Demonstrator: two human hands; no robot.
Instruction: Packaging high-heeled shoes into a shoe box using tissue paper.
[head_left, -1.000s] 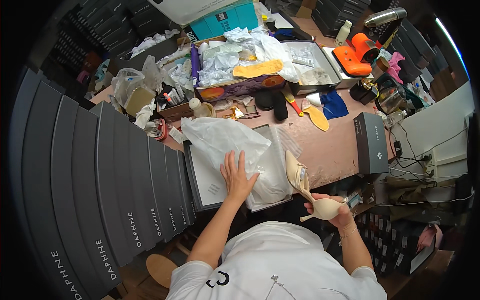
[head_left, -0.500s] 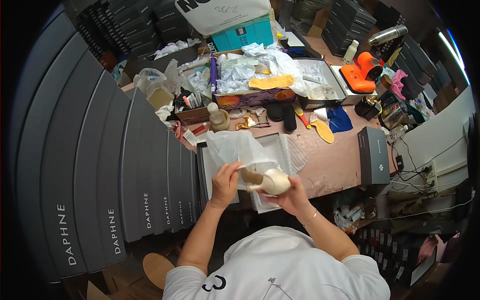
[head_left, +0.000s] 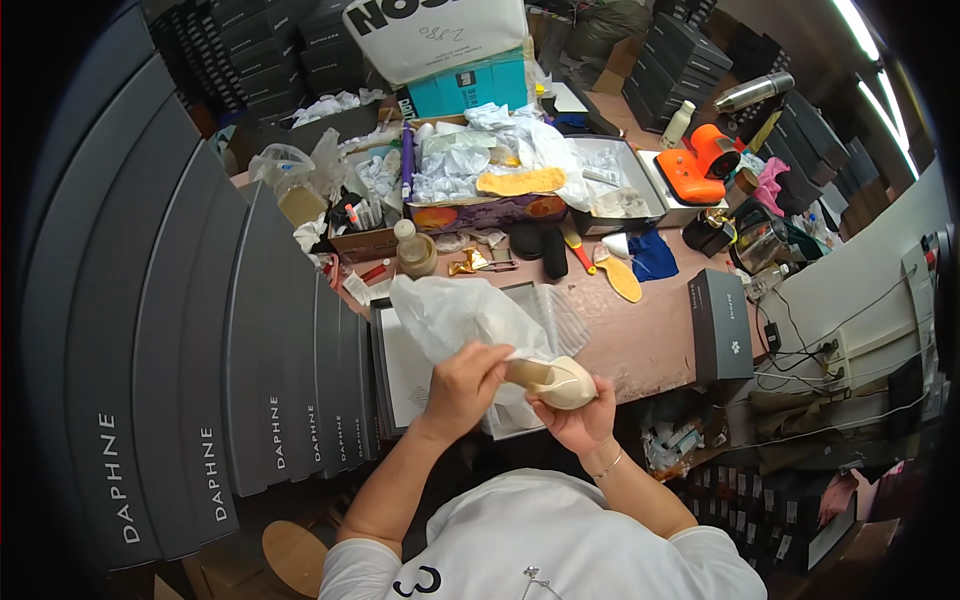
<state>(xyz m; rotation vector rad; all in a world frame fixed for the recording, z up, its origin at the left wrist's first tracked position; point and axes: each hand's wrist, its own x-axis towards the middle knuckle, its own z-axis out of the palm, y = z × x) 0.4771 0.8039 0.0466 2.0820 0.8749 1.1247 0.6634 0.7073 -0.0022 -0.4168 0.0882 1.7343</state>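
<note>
A cream shoe [head_left: 568,386] with a rounded toe and tan insole is tilted above the near edge of the bench. My right hand [head_left: 582,424] is closed round its toe end, thumb along the side. My left hand [head_left: 466,388] pinches the edge of a thin white wrapping sheet or bag [head_left: 455,308], close to the shoe's back end; its fingers hide part of that end. The translucent wrapping spreads away from me over an open dark shoe box [head_left: 383,368]. Ribbed white packing [head_left: 562,318] lies at the box's right.
A wall of dark shoe boxes [head_left: 205,370] rises at the left. One closed box [head_left: 722,325] stands at right. Behind are a carton of crumpled paper [head_left: 480,212], a bottle [head_left: 415,250], a yellow insole [head_left: 618,276], a brush [head_left: 578,250] and an orange device [head_left: 697,170].
The shoe has turned in my right hand, its toe now pointing more toward me. My left hand has moved right and nearer, drawing the wrapping along the shoe. The whole view has shifted slightly.
</note>
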